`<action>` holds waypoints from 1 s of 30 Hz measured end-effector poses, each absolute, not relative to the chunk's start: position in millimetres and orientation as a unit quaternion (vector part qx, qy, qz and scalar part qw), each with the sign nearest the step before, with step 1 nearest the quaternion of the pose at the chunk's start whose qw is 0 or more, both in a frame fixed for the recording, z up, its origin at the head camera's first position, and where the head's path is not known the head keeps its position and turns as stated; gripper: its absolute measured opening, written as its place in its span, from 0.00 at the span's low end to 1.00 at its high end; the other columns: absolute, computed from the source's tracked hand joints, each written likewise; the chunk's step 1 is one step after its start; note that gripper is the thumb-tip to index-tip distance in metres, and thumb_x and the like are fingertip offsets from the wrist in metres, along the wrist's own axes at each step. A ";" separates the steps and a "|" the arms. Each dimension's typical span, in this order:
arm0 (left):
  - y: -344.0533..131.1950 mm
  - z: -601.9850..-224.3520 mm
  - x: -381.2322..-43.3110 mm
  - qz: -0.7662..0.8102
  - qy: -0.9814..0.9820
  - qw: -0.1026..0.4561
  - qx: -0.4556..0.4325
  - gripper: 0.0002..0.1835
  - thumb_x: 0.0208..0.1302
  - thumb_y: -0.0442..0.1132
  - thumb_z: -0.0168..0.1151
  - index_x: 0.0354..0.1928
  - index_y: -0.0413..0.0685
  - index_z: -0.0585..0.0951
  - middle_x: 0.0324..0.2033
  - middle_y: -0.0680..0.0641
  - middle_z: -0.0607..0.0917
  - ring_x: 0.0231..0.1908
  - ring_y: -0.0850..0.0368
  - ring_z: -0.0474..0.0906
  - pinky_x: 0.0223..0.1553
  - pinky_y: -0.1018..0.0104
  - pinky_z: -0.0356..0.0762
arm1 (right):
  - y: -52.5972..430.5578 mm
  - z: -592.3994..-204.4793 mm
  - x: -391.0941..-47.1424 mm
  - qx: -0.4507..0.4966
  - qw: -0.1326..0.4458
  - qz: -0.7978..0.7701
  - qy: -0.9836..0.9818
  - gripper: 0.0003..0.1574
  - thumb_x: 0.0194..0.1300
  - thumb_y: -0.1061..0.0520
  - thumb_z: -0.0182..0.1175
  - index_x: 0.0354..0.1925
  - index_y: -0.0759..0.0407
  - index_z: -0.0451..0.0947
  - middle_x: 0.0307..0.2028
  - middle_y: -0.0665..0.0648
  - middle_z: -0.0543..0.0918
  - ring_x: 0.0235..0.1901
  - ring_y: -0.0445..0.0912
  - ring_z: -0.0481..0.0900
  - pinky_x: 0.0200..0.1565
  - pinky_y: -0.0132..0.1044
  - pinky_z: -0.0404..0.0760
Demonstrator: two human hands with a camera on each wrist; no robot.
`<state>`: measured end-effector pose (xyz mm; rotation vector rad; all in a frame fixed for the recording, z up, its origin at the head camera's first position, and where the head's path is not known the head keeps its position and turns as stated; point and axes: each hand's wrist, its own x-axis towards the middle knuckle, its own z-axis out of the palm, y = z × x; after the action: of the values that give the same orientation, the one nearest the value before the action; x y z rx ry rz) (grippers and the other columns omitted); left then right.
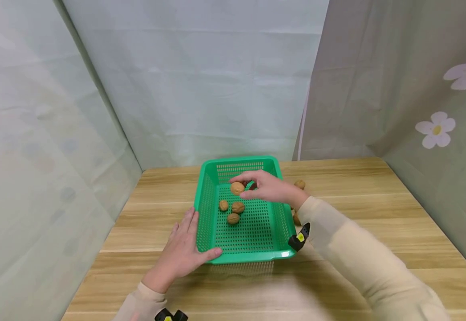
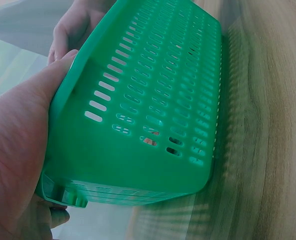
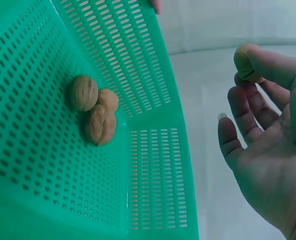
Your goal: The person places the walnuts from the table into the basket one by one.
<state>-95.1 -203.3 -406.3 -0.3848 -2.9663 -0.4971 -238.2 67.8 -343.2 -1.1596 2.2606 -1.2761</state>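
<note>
A green perforated plastic basket (image 1: pixel 243 257) sits on the wooden table with three brown walnuts (image 1: pixel 238 207) grouped on its floor. Over the basket's far half, my right hand (image 1: pixel 271 186) pinches another walnut (image 1: pixel 237 188) between thumb and fingertips; the right wrist view shows this walnut (image 3: pixel 243 62) partly covered by the thumb, the other fingers loosely bent. My left hand (image 1: pixel 182 249) rests at the basket's near left corner. Its fingers lie fairly straight along the outer left side, while the thumb (image 2: pixel 48 80) touches the front rim.
More walnuts (image 1: pixel 299 184) lie on the table just right of the basket, partly hidden by my right forearm (image 1: pixel 349 240). Pale curtains (image 1: pixel 201 89) stand behind and at both sides of the wooden table (image 1: pixel 361 187).
</note>
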 end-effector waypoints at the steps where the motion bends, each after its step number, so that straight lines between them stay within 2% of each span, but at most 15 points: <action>1: -203.5 -406.2 -95.0 -0.163 -0.977 0.054 -0.126 0.66 0.49 0.79 0.55 0.73 0.32 0.50 0.74 0.38 0.46 0.72 0.41 0.46 0.65 0.34 0.47 | 63.3 -344.1 -239.9 -0.405 0.152 -0.440 0.787 0.27 0.66 0.51 0.62 0.63 0.40 0.72 0.60 0.41 0.73 0.53 0.41 0.71 0.53 0.42 0.75; 7: -203.0 -407.9 -94.9 -0.169 -0.976 0.051 -0.128 0.64 0.50 0.74 0.60 0.73 0.32 0.50 0.74 0.38 0.46 0.72 0.40 0.46 0.64 0.32 0.46 | 40.2 -353.9 -249.7 -0.403 0.181 -0.418 0.793 0.27 0.65 0.54 0.63 0.62 0.40 0.73 0.55 0.40 0.75 0.52 0.40 0.71 0.51 0.37 0.76; 13: -202.3 -407.6 -92.3 -0.173 -0.975 0.053 -0.131 0.63 0.51 0.72 0.62 0.73 0.31 0.50 0.74 0.37 0.46 0.72 0.41 0.45 0.64 0.32 0.46 | 25.8 -371.6 -259.6 -0.397 0.210 -0.393 0.802 0.28 0.66 0.55 0.62 0.63 0.44 0.73 0.56 0.41 0.75 0.51 0.41 0.72 0.49 0.37 0.77; 19: -202.3 -406.8 -89.3 -0.171 -0.975 0.054 -0.130 0.63 0.51 0.72 0.62 0.73 0.31 0.50 0.74 0.38 0.45 0.72 0.42 0.45 0.64 0.32 0.46 | 9.9 -385.3 -263.8 -0.385 0.231 -0.355 0.820 0.30 0.65 0.55 0.64 0.64 0.51 0.73 0.56 0.44 0.76 0.55 0.44 0.72 0.54 0.41 0.74; 23: -201.4 -405.5 -86.5 -0.172 -0.975 0.055 -0.127 0.64 0.50 0.72 0.62 0.73 0.31 0.50 0.74 0.38 0.45 0.72 0.42 0.45 0.65 0.33 0.47 | 0.8 -391.0 -263.9 -0.386 0.232 -0.327 0.831 0.29 0.63 0.55 0.65 0.63 0.50 0.74 0.54 0.46 0.78 0.56 0.46 0.73 0.55 0.41 0.74; 30: -200.1 -405.6 -86.4 -0.170 -0.974 0.067 -0.130 0.63 0.50 0.72 0.63 0.72 0.30 0.51 0.74 0.37 0.47 0.72 0.42 0.46 0.64 0.33 0.48 | -5.6 -398.5 -263.4 -0.407 0.222 -0.276 0.842 0.29 0.63 0.55 0.66 0.62 0.52 0.75 0.52 0.46 0.79 0.53 0.43 0.75 0.52 0.37 0.75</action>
<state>-86.4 -200.1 -405.6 -0.3928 -2.9382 -0.5132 -263.4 -5.6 -398.5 -1.1231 2.3268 -0.7615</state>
